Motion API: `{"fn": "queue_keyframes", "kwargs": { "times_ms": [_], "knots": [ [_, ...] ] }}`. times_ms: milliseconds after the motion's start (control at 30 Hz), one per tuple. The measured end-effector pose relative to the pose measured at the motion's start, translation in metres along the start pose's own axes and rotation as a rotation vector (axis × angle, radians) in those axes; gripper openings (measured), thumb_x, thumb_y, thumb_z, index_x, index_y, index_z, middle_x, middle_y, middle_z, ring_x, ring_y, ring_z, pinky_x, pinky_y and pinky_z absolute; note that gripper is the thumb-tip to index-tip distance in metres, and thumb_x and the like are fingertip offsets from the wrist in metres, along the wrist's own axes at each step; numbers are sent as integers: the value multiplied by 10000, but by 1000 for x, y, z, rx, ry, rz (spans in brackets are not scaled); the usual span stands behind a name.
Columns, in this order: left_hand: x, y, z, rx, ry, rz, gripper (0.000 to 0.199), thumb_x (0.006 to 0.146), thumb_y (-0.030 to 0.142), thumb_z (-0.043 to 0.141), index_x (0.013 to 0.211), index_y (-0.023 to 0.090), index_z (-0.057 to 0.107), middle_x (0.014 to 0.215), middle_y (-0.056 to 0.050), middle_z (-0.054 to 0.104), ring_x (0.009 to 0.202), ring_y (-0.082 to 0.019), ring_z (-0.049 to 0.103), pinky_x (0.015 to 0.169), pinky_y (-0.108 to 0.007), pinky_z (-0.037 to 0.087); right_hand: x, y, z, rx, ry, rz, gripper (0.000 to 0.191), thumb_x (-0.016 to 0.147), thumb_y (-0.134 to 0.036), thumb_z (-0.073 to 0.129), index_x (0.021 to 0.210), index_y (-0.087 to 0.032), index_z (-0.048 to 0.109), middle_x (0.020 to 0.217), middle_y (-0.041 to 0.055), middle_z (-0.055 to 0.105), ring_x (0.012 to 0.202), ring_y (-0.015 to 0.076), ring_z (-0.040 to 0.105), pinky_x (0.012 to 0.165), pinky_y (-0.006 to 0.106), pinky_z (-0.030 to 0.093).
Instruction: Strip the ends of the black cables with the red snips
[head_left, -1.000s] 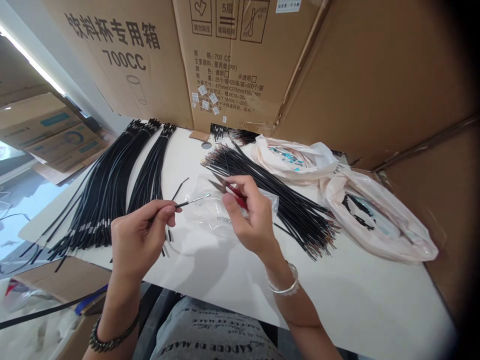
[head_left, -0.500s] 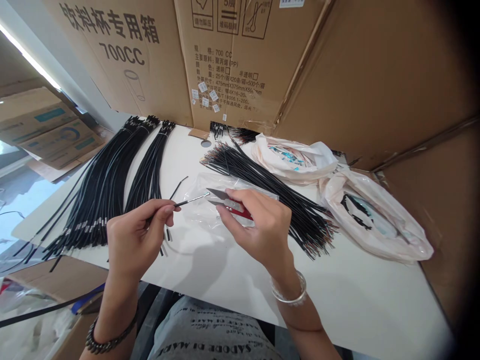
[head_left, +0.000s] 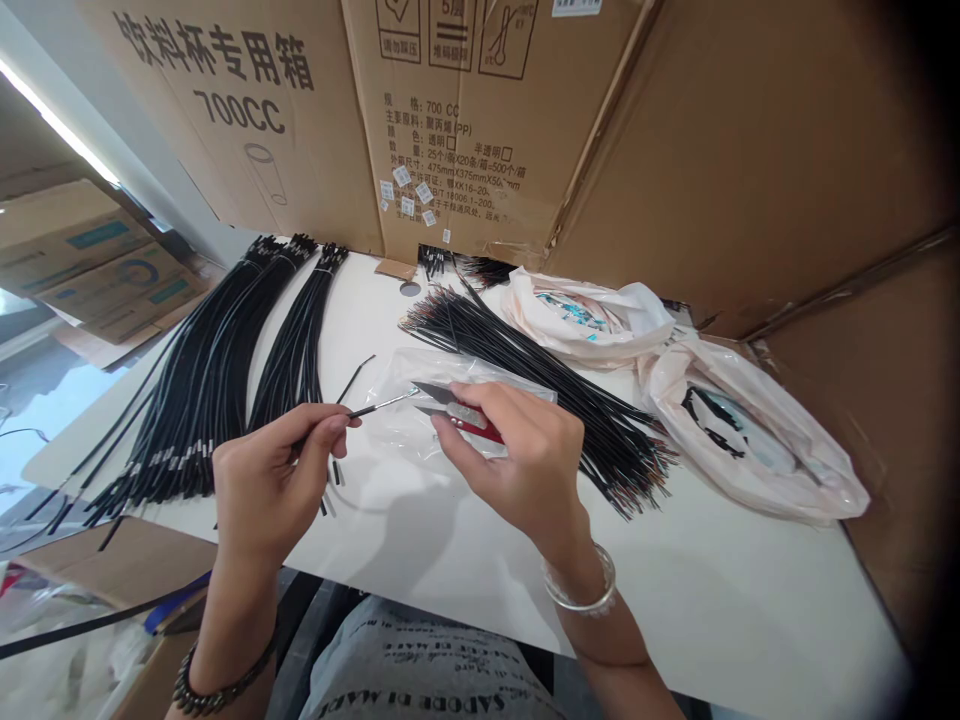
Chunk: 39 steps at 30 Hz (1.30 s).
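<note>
Between thumb and forefinger my left hand (head_left: 281, 475) pinches a black cable (head_left: 363, 411), whose silvery stripped end points right. My right hand (head_left: 521, 455) grips red-handled thread snips (head_left: 442, 396), their two dark blades parted. The upper blade's tip is at the cable's silvery end; whether it touches, I cannot tell. Under the snips a clear plastic bag (head_left: 390, 430) lies on the white table (head_left: 465, 540). Just behind my right hand rests a loose bundle of black cables (head_left: 517, 375) with coppery ends.
Tied bundles of black cables (head_left: 217, 370) lie at the left, some ends past the table edge. Two white plastic bags stand at the right, one with blue scraps (head_left: 574, 315), one with black pieces (head_left: 712, 425). Large cardboard boxes (head_left: 480, 130) wall off the back.
My right hand has turned the snips slightly, showing more of the red handle. My left hand keeps its hold on the cable, almost unmoved. The view has shifted a little.
</note>
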<state>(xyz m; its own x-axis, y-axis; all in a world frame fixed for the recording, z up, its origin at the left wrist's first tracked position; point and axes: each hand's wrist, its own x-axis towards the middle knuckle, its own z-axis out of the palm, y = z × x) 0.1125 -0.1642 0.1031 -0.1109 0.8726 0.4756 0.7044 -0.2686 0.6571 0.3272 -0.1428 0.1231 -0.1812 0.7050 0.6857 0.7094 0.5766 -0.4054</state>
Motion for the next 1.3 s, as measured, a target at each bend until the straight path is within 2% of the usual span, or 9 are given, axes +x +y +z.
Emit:
{"fn": "queue_keyframes", "kwargs": {
  "times_ms": [300,533,700,933,1133,1300],
  "knots": [
    [1,-1,2,27,-24,41,170,917,293,576,844,216,708,603,48,638,517,-77,582,522,-207,411,0,3,2,35,-23,9,149,889,-320,631,885,-184,690,764,3,743,650,122,658,597,249,430],
    [3,2,0,19,-45,35,189,922,291,570,826,208,709,586,51,621,499,-61,549,502,-192,390,1,5,8,54,-58,-45,175,898,-336,620,909,-178,694,774,10,748,688,129,663,627,244,436],
    [3,6,1,13,-31,-4,192,908,305,587,789,205,701,583,52,614,519,-57,550,504,-178,384,0,5,13,-33,35,-119,170,895,-331,625,899,-178,699,687,-22,705,604,102,609,573,242,400],
    [1,17,9,1,12,-134,239,925,331,550,802,199,707,552,58,546,446,-45,428,463,-198,326,-1,9,28,-200,238,-291,177,873,-320,666,914,-153,708,548,-51,584,502,89,477,499,271,303],
    [4,14,9,-88,-68,-263,293,913,401,548,788,181,696,525,44,496,463,-65,417,456,-215,296,-1,17,38,-241,292,-384,160,870,-331,672,914,-180,700,554,-60,557,501,83,438,501,274,273],
    [8,9,6,-215,-182,-333,347,918,435,532,747,165,668,480,51,398,433,-64,322,426,-219,220,2,22,43,-242,296,-434,168,891,-353,647,910,-196,702,552,-54,525,503,84,410,512,283,260]
  ]
}}
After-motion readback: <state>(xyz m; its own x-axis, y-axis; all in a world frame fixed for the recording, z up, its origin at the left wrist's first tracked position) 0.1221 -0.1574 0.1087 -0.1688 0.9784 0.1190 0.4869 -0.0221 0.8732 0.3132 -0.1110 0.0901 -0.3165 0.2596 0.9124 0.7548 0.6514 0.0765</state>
